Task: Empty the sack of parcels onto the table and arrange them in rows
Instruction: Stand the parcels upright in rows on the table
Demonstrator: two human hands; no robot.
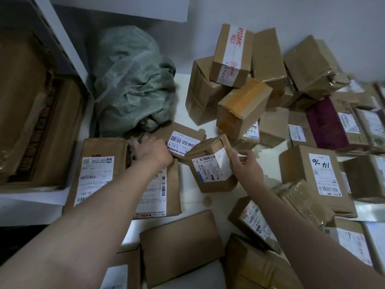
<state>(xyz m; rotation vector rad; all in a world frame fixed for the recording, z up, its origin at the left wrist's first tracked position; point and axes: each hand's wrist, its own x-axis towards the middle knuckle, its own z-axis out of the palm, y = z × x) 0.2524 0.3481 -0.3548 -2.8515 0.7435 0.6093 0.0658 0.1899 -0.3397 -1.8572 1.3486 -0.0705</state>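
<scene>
both bare forearms reach forward; left hand palm down (fingers hidden), right hand fingers curled, gripping.

A white table carries scattered cardboard parcels and a crumpled green sack

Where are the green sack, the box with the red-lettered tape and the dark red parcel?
green sack [133,84]: head view, its crumpled middle.
box with the red-lettered tape [231,55]: head view, on its tape strip.
dark red parcel [327,122]: head view, its top face.

Flat parcel label: "2V4A-5525". Left parcel label: "60-00". Stacked box tape: red lettering, unclear.
</scene>
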